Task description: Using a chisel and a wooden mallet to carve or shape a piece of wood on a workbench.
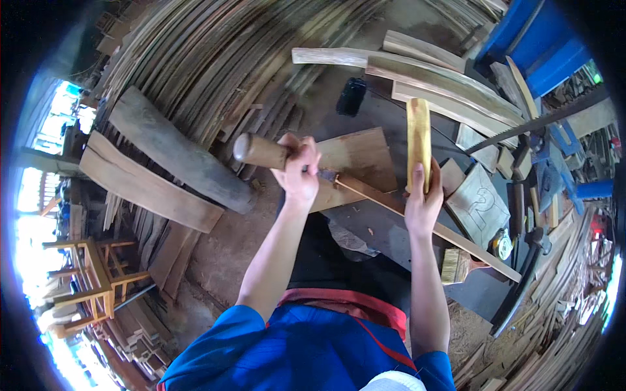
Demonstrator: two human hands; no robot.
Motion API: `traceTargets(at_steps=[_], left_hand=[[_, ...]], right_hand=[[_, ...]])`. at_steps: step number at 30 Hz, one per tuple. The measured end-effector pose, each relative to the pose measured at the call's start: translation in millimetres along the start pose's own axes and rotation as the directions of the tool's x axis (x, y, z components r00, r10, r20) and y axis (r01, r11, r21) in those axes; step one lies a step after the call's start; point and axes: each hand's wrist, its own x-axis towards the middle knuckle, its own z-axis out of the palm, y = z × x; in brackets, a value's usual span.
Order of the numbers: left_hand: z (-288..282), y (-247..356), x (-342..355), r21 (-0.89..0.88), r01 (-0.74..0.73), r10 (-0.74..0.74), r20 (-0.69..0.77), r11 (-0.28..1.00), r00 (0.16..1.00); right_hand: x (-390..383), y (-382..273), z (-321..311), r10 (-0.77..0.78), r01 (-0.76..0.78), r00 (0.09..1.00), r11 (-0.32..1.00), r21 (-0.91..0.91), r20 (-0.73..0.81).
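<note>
Left hand (298, 168) gripping wooden-handled chisel (261, 151), blade (327, 174) by left end of long slat (466, 247) over dark counter (482, 300); right hand (425, 195) gripping yellowish wooden bar (418, 130); likely chiselling; next move calls for steady blade.

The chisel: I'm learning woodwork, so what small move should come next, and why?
Probably bring the yellow block toward the butt of the chisel: the left hand grips it, blade by the end of the wood strip, while the right hand holds the block apart.
</note>
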Motion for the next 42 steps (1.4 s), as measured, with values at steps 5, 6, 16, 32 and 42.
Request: traceTargets(at_steps=[5,6,16,32,42], left_hand=[[0,-5,-2,-0.014,-0.062,0.062,0.043,0.998,0.997],[-6,-7,-4,0.003,-0.067,0.067,0.022,0.998,0.998],[8,-7,-12,0.048,-0.223,0.205,0.235,0.974,0.950],[2,-14,2,-0.161,0.279,-0.240,0.227,0.947,0.944],[55,-18,25,0.510,0.148,-0.231,0.102,0.848,0.968]], right_hand=[[2,1,-7,0.017,-0.018,1.000,0.999,-0.031,-0.025],[3,4,-4,0.001,-0.002,1.000,0.998,-0.057,-0.017],[6,1,-7,-0.012,0.012,1.000,1.000,-0.017,-0.013],[-1,3,-7,-0.060,0.060,0.998,0.998,-0.015,-0.021],[2,4,-12,-0.014,0.015,0.999,1.000,-0.023,0.034]])
